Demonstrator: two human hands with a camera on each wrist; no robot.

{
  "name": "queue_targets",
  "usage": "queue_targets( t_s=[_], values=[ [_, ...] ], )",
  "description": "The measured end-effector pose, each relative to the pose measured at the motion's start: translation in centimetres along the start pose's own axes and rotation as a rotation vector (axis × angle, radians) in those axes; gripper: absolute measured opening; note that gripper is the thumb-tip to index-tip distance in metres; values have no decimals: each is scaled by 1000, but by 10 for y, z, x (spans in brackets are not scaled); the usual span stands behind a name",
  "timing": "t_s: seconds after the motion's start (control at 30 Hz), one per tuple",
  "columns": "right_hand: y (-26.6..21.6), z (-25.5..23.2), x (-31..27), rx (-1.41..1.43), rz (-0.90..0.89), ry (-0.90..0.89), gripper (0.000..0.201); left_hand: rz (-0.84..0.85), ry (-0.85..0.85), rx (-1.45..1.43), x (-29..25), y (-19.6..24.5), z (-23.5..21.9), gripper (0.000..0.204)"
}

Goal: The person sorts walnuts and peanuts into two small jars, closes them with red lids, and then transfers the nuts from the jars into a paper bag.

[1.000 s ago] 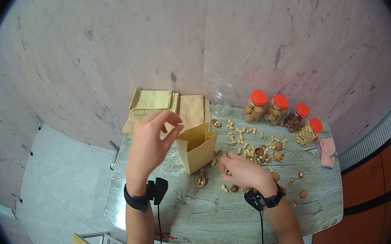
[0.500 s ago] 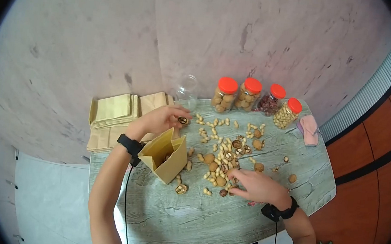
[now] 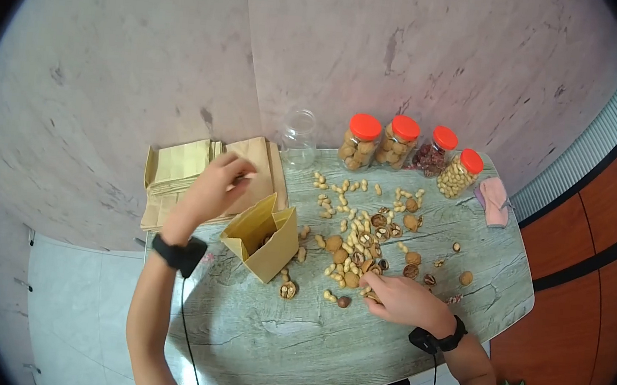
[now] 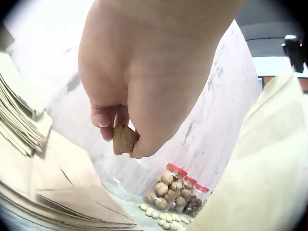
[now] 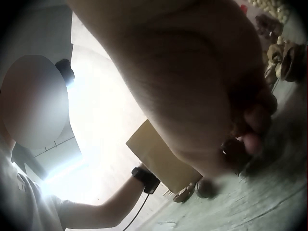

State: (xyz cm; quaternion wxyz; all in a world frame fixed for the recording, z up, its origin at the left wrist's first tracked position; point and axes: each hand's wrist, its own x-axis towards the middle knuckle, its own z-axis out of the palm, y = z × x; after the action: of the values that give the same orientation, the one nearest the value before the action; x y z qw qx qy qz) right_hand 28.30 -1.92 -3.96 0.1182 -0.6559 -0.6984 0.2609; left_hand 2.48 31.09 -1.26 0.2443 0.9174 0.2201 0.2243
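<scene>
Paper bag (image 3: 275, 255) holds brown pieces (image 3: 267, 239); two red-lidded jars (image 3: 366, 127) hold walnuts (image 4: 165, 189).

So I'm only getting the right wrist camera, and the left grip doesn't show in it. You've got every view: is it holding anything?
Observer: Yes, in the left wrist view the left grip pinches a brownish nut piece.
Operator: Ok, and is anything inside the standing paper bag?
Observer: Something brown shows through its open top in the head view; I can't tell what.
Operator: What's at the far left corner of the table?
Observer: The head view shows a pile of flat, folded bags there.
</scene>
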Motion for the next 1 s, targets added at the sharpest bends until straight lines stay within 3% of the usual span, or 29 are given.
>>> queue_targets(
  t_s=[0.07,0.1,0.17,0.23,0.3,0.37,0.47,0.53,0.6,0.7,0.83,1.0],
  values=[
    [6,-1,-5,23,4,19,23,16,35,132,-36,-4,-21,14],
    [13,-1,-8,20,-80,104,20,58,46,236,-55,-4,-28,13],
    [18,-6,-13,17,-166,198,18,-177,-103,236,-92,13,-43,16],
    [19,-17,-17,-39,-53,220,15,-421,-355,315,-127,37,-49,21],
    [22,-22,-16,-60,-47,221,19,-504,-590,370,-153,61,-41,20],
    [23,-25,-13,-84,-45,216,23,-492,-702,298,-159,106,-29,26],
    [18,-23,-3,-121,26,183,31,-281,-666,87,-160,147,4,44],
    [19,-19,3,-180,21,159,33,-227,-630,142,-154,159,33,46],
    [27,-12,9,-208,-1,154,33,-118,-414,326,-150,154,63,43],
    [24,-9,6,-241,-1,115,34,-89,-367,482,-144,136,93,39],
    [21,-12,2,-212,8,37,31,-27,-286,562,-141,126,105,26],
    [12,-29,8,-216,-115,94,30,20,-313,595,-138,137,102,18]
  ],
)
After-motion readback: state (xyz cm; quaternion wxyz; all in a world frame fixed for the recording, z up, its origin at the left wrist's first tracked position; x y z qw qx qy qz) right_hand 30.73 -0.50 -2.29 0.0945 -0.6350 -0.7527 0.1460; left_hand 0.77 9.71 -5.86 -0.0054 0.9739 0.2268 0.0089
